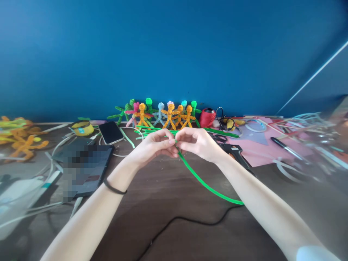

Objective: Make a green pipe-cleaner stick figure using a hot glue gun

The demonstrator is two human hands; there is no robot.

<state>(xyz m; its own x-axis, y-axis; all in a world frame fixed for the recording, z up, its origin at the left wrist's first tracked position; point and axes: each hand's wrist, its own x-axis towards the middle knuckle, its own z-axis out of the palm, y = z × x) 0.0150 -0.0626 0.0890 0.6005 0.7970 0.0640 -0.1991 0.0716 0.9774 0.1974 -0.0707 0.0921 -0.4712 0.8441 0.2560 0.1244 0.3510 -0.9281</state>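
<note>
Both hands meet above the middle of the dark wooden table (168,203). My left hand (154,145) and my right hand (198,143) pinch the upper end of a long green pipe cleaner (206,185), fingers closed on it. The pipe cleaner trails down and to the right under my right forearm. More loose green pipe cleaners (152,131) lie just beyond my hands. A black band circles my left wrist.
A row of pipe-cleaner figures (165,114) stands against the blue wall. A phone (110,132), a tablet (84,166), a yellow tape roll (81,127), a red spool (207,116), a black glue gun (235,152), pink sheets (258,148) and a black cable (185,221) lie around.
</note>
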